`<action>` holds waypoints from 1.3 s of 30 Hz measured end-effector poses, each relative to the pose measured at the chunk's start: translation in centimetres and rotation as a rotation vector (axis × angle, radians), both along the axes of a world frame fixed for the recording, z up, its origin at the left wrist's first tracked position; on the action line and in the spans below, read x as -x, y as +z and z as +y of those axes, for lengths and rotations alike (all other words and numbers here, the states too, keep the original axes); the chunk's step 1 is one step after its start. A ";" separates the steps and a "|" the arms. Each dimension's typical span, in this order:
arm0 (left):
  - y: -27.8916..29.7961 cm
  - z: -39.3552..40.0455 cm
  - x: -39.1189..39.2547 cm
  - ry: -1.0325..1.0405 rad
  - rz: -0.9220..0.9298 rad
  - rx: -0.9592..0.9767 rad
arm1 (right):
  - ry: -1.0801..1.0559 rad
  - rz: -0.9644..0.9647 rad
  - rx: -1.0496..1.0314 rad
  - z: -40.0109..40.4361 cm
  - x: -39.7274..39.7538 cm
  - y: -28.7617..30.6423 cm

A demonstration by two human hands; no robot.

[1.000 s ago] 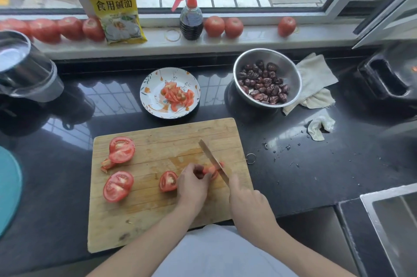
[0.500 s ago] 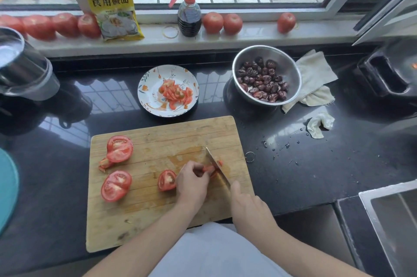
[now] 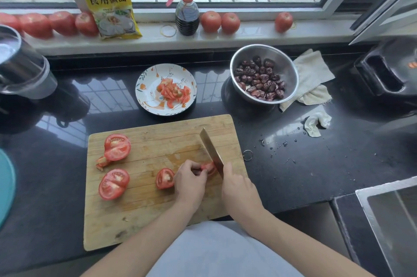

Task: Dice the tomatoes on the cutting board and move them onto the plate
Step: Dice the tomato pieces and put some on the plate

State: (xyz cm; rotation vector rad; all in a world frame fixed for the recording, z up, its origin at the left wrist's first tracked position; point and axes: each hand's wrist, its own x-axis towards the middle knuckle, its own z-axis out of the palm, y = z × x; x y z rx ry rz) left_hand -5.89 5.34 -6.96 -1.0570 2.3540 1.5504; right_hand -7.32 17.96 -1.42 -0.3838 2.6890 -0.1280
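Black countertop (image 3: 316, 163) carries a wooden cutting board (image 3: 144, 213), long axis left to right. Beyond the board's far edge: patterned plate (image 3: 144, 87) already holding diced tomato (image 3: 172, 92).

On the board, left side: two cut tomato halves (image 3: 117, 146), (image 3: 114, 184), cut faces up, well apart from the hands. One smaller tomato wedge (image 3: 165, 177) just beside the left hand.

Left hand (image 3: 190, 183): fingers curled, pinning the tomato piece (image 3: 208, 167) being cut.

Right hand (image 3: 238, 188): wrapped round the handle of the knife (image 3: 211, 151); handle itself hidden.

Key relation: the blade runs away from the person, tip angled up-left, its edge touching the piece's right side, just right of the left fingertips. The piece lies between the two hands.

Judgement: dicing in progress; most tomato uncut.
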 end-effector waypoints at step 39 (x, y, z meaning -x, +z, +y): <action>-0.5 0.1 0.4 -0.017 -0.019 0.000 | 0.149 0.292 -0.053 0.1 -2.0 0.7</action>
